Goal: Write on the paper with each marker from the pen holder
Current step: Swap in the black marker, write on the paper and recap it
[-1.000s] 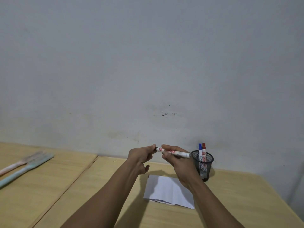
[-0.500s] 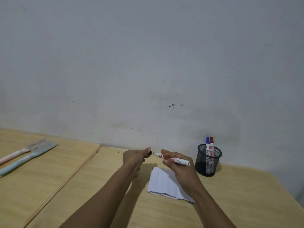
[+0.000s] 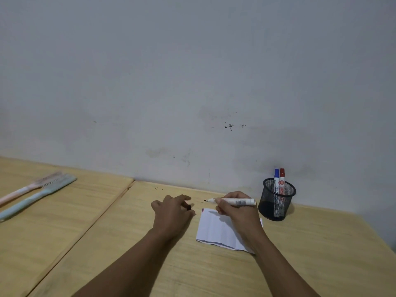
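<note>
- Right hand (image 3: 237, 213) closed around a white marker (image 3: 235, 201): fingers wrapped on the front of the barrel, uncapped black tip pointing left, barrel roughly level.
- Marker held above the far edge of the paper (image 3: 216, 230); tip is in the air, past the paper's top-left corner, not touching it.
- Left hand (image 3: 171, 213) loosely curled, low over the table (image 3: 132, 243), just left of the paper. Small black cap (image 3: 189, 207) pinched at the fingertips; can't tell if cap or hand touches the wood.
- Paper: white, creased, flat on the table between the two forearms; right wrist covers its right part. No writing visible on the exposed area.
- Holder (image 3: 276, 200): black mesh cup, upright, right of the paper near the wall (image 3: 192, 82), apart from the right hand.
- In the holder: blue marker (image 3: 276, 179) and red marker (image 3: 282, 179), upright, capped ends up, side by side, touching or nearly so.
- Far left on a second tabletop: two toothbrushes (image 3: 38, 191), one pink, one light blue, lying side by side, well apart from everything else.
</note>
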A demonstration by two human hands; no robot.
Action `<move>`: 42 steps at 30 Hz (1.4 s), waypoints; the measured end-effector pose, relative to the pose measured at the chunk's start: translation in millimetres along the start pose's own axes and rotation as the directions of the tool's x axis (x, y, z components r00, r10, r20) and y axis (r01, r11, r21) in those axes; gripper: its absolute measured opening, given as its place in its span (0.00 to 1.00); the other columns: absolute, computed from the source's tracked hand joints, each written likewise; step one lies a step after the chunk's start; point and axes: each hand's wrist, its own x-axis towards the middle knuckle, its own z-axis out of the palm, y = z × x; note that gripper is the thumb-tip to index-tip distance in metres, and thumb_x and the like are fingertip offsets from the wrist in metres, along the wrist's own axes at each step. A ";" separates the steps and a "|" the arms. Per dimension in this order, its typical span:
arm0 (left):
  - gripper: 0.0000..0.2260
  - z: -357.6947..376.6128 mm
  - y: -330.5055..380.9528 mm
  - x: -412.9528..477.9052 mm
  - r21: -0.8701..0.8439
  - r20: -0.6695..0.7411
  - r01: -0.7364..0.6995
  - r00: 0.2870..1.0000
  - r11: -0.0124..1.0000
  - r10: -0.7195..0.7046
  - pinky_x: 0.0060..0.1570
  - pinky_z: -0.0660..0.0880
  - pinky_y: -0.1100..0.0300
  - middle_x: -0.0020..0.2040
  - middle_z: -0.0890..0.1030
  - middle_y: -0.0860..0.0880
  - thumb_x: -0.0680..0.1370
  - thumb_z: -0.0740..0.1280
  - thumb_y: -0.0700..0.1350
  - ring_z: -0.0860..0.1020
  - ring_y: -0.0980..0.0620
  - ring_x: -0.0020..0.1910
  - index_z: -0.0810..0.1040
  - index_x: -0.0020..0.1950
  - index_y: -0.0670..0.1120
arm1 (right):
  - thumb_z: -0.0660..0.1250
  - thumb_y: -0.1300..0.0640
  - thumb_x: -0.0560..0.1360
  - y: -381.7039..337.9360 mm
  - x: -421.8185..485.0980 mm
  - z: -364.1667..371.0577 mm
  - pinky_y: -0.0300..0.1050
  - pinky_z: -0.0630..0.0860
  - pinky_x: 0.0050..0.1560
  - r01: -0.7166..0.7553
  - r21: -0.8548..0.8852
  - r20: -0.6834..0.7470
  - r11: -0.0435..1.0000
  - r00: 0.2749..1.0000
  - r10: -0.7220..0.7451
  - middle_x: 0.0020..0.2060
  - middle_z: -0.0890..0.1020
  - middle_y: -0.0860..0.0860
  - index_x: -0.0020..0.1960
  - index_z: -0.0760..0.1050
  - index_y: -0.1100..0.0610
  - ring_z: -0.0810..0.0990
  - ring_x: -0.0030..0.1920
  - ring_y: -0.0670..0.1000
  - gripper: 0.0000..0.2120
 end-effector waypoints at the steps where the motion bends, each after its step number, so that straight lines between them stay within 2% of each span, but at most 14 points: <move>1: 0.17 -0.1 -1.0 -3.7 0.044 -0.042 -0.051 0.998 0.998 0.053 0.53 0.54 0.54 0.54 0.82 0.57 0.73 0.70 0.56 0.73 0.53 0.59 0.78 0.60 0.57 | 0.75 0.61 0.74 -0.6 3.6 2.7 0.47 0.79 0.37 -0.011 0.003 -0.010 1.000 1.000 0.011 0.34 0.85 0.60 0.45 0.77 0.65 0.82 0.35 0.55 0.10; 4: 0.12 -0.7 2.0 -21.3 0.123 -0.140 -0.195 0.967 0.973 0.212 0.54 0.57 0.52 0.53 0.77 0.58 0.73 0.68 0.58 0.73 0.53 0.55 0.77 0.54 0.57 | 0.70 0.55 0.79 -2.0 16.8 12.3 0.46 0.75 0.31 -0.052 -0.012 0.004 0.999 0.999 0.052 0.33 0.82 0.58 0.47 0.77 0.67 0.78 0.32 0.54 0.13; 6: 0.12 -3.0 9.6 -34.7 0.189 -0.037 -0.295 0.951 0.936 0.307 0.56 0.59 0.50 0.54 0.77 0.59 0.75 0.62 0.61 0.72 0.54 0.55 0.77 0.54 0.58 | 0.69 0.53 0.80 -0.9 24.5 18.3 0.45 0.73 0.32 -0.098 -0.027 0.050 0.995 0.994 0.099 0.34 0.81 0.58 0.49 0.80 0.69 0.77 0.33 0.54 0.17; 7: 0.15 -3.5 12.6 -39.6 0.219 0.038 -0.337 0.941 0.916 0.337 0.57 0.60 0.49 0.56 0.76 0.59 0.76 0.59 0.61 0.71 0.54 0.57 0.77 0.58 0.58 | 0.69 0.53 0.79 1.7 27.5 20.5 0.45 0.74 0.33 -0.115 -0.054 0.076 0.992 0.990 0.119 0.35 0.81 0.59 0.50 0.81 0.69 0.77 0.33 0.55 0.17; 10: 0.19 -2.0 12.6 -42.1 0.273 0.192 -0.406 0.912 0.872 0.364 0.58 0.60 0.45 0.67 0.74 0.58 0.78 0.53 0.61 0.69 0.52 0.63 0.72 0.66 0.59 | 0.74 0.60 0.76 15.2 35.0 19.8 0.48 0.75 0.33 -0.126 -0.164 0.119 0.978 0.982 0.146 0.34 0.80 0.61 0.50 0.81 0.69 0.77 0.33 0.58 0.11; 12: 0.16 0.1 10.7 -41.4 0.282 0.238 -0.446 0.890 0.849 0.388 0.53 0.61 0.47 0.67 0.75 0.58 0.79 0.52 0.59 0.70 0.51 0.60 0.74 0.61 0.59 | 0.74 0.63 0.75 22.9 37.6 16.6 0.48 0.76 0.33 -0.127 -0.244 0.116 0.961 0.980 0.159 0.33 0.80 0.62 0.50 0.81 0.68 0.77 0.33 0.58 0.07; 14: 0.15 2.3 8.7 -43.1 0.304 0.266 -0.472 0.876 0.827 0.402 0.47 0.60 0.49 0.62 0.78 0.59 0.79 0.51 0.58 0.71 0.51 0.55 0.75 0.54 0.57 | 0.72 0.62 0.76 29.1 37.7 13.6 0.43 0.76 0.31 -0.110 -0.301 0.098 0.947 0.985 0.145 0.34 0.81 0.62 0.49 0.81 0.66 0.78 0.31 0.54 0.06; 16: 0.15 3.1 7.6 -45.2 0.301 0.277 -0.465 0.878 0.832 0.390 0.45 0.60 0.50 0.62 0.79 0.58 0.79 0.53 0.58 0.73 0.51 0.56 0.76 0.55 0.57 | 0.72 0.59 0.77 35.1 38.1 11.6 0.38 0.77 0.30 -0.075 -0.348 0.076 0.934 0.991 0.108 0.34 0.84 0.60 0.46 0.82 0.64 0.79 0.30 0.49 0.07; 18: 0.16 2.9 6.6 -42.5 0.286 0.311 -0.456 0.876 0.843 0.369 0.48 0.60 0.49 0.67 0.75 0.59 0.79 0.53 0.59 0.71 0.51 0.61 0.74 0.61 0.57 | 0.72 0.57 0.77 40.1 40.0 10.9 0.37 0.77 0.32 -0.039 -0.385 0.085 0.922 0.993 0.078 0.34 0.85 0.59 0.44 0.82 0.63 0.79 0.29 0.46 0.09; 22: 0.21 -3.3 5.2 -35.3 0.254 0.429 -0.448 0.846 0.857 0.315 0.56 0.61 0.45 0.77 0.62 0.60 0.80 0.52 0.61 0.61 0.52 0.70 0.64 0.72 0.60 | 0.72 0.55 0.77 45.2 43.2 10.6 0.37 0.76 0.33 -0.002 -0.411 0.103 0.912 0.993 0.049 0.31 0.84 0.56 0.41 0.82 0.62 0.80 0.29 0.46 0.11; 28: 0.24 -4.4 1.7 -41.1 0.265 0.525 -0.466 0.804 0.844 0.279 0.63 0.59 0.37 0.80 0.53 0.58 0.82 0.49 0.60 0.53 0.53 0.74 0.53 0.77 0.57 | 0.73 0.53 0.77 47.8 44.2 13.8 0.41 0.77 0.36 0.008 -0.443 0.101 0.896 0.994 0.041 0.31 0.85 0.53 0.41 0.83 0.60 0.81 0.31 0.47 0.12; 33: 0.24 -3.9 3.2 -42.2 0.243 0.563 -0.446 0.788 0.861 0.250 0.67 0.54 0.28 0.80 0.52 0.57 0.82 0.50 0.59 0.50 0.53 0.75 0.52 0.78 0.56 | 0.72 0.51 0.77 46.4 43.1 14.7 0.39 0.76 0.36 0.011 -0.490 0.094 0.872 0.995 0.041 0.32 0.85 0.52 0.41 0.83 0.60 0.82 0.31 0.45 0.12; 40: 0.24 -7.1 6.6 -43.2 0.230 0.565 -0.430 0.789 0.873 0.240 0.68 0.53 0.27 0.79 0.54 0.57 0.82 0.52 0.58 0.50 0.53 0.76 0.54 0.77 0.55 | 0.73 0.50 0.77 47.9 43.6 15.3 0.45 0.83 0.40 -0.009 -0.519 0.066 0.854 0.997 0.051 0.34 0.87 0.52 0.43 0.84 0.57 0.86 0.35 0.50 0.10; 42: 0.24 -7.4 6.8 -43.5 0.229 0.565 -0.428 0.790 0.874 0.239 0.68 0.54 0.27 0.79 0.54 0.57 0.82 0.52 0.58 0.50 0.53 0.75 0.54 0.77 0.55 | 0.73 0.51 0.77 47.4 43.9 15.7 0.45 0.82 0.39 -0.013 -0.514 0.068 0.857 0.996 0.056 0.34 0.86 0.52 0.43 0.84 0.58 0.85 0.34 0.50 0.11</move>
